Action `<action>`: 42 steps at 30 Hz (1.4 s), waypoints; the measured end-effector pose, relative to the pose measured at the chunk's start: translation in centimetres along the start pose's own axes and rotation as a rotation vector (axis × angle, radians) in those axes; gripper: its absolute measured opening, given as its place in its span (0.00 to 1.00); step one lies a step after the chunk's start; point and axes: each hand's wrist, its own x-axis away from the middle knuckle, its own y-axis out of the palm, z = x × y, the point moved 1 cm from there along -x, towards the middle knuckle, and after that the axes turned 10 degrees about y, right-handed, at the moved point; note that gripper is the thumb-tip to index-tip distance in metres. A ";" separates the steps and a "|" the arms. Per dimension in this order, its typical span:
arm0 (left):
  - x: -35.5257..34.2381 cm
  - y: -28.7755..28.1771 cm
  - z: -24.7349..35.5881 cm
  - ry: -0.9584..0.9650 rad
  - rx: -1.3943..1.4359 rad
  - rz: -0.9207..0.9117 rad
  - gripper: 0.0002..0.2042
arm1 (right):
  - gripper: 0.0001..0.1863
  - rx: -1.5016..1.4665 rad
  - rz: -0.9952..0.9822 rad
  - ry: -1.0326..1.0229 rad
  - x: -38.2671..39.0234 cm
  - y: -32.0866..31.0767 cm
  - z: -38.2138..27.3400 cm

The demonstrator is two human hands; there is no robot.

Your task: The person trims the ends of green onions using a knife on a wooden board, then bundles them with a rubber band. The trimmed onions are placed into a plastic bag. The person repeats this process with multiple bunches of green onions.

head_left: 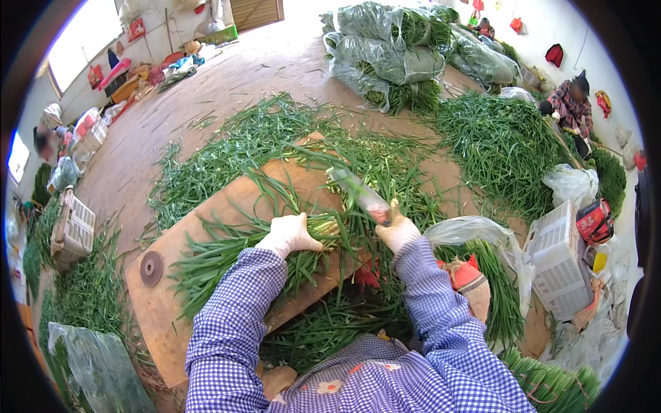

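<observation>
My left hand [289,235], in a whitish glove, is closed around a bunch of garlic chives [224,260]. The bunch lies across a brown wooden board [196,230], its leaves pointing left and its pale stem ends to the right. In my right hand [399,230], also gloved, is a broad-bladed knife [359,194]. The blade slants up and left over loose trimmings, just right of the stem ends, and is a little blurred. A round brown disc [151,268] with a central hole rests on the board's left part.
Loose green trimmings [220,165] cover the floor beyond the board. Plastic-wrapped bundles [385,55] are stacked at the back. To the right are a chive heap [496,138], a white crate [561,261] and a seated person [573,107]. Another crate [73,221] stands left.
</observation>
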 end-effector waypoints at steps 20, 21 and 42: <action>-1.1 0.4 1.8 -0.100 -0.085 -0.097 0.40 | 0.16 -0.274 0.205 -0.309 11.3 8.0 5.4; -1.0 0.4 1.9 -0.099 -0.091 -0.100 0.40 | 0.15 -0.195 0.316 -0.380 11.8 8.1 4.9; -0.4 0.4 2.7 -0.088 -0.136 -0.049 0.36 | 0.15 0.159 -0.003 -0.165 9.5 6.4 -1.5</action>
